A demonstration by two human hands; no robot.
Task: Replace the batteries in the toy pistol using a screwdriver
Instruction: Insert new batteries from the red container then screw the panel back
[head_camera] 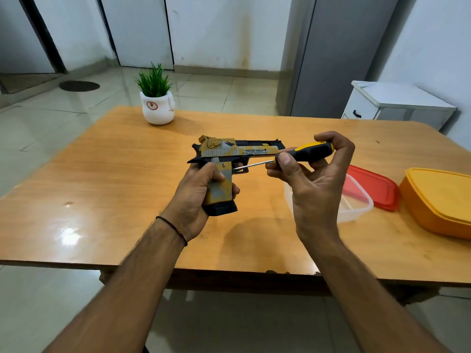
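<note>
Toy pistol [237,154] is centre frame, held up over the counter [114,187] with the barrel pointing toward the right of the frame and the grip down. It has a yellow/grey camo body, a black slide top and a black magazine base.

Left hand [196,200] is wrapped round the grip. The fingers [235,190] curl round its front and the thumb lies across the near side, so it's a full grasp. There's a small screw [224,165] on the upper grip, just above the thumb, and a thin dark wristband [173,226] on that wrist.

Right hand [313,184] is right of centre, holding a screwdriver [303,154] with a black and yellow handle. Thumb and fingers [285,161] pinch the handle near the shaft end, and the remaining fingers curl over its back. The shaft runs left and slightly down, with the tip at the front edge of the grip by the trigger guard — beside the screw, not on it. Can't tell if the tip touches the plastic.

Rest of the counter:
- Clear plastic container [356,207] at right, partly hidden behind the right hand.
- Red lid [374,189] lies behind it, and I can't tell whether the lid leans on its far rim.
- Orange lidded box [438,200] at the far right edge of the frame.
- Small potted plant [156,98] in a white pot at the far edge, upper centre-left.

Off the counter — a white cabinet [397,103] at upper right, and a dark round floor cover [79,86] at upper left.
</note>
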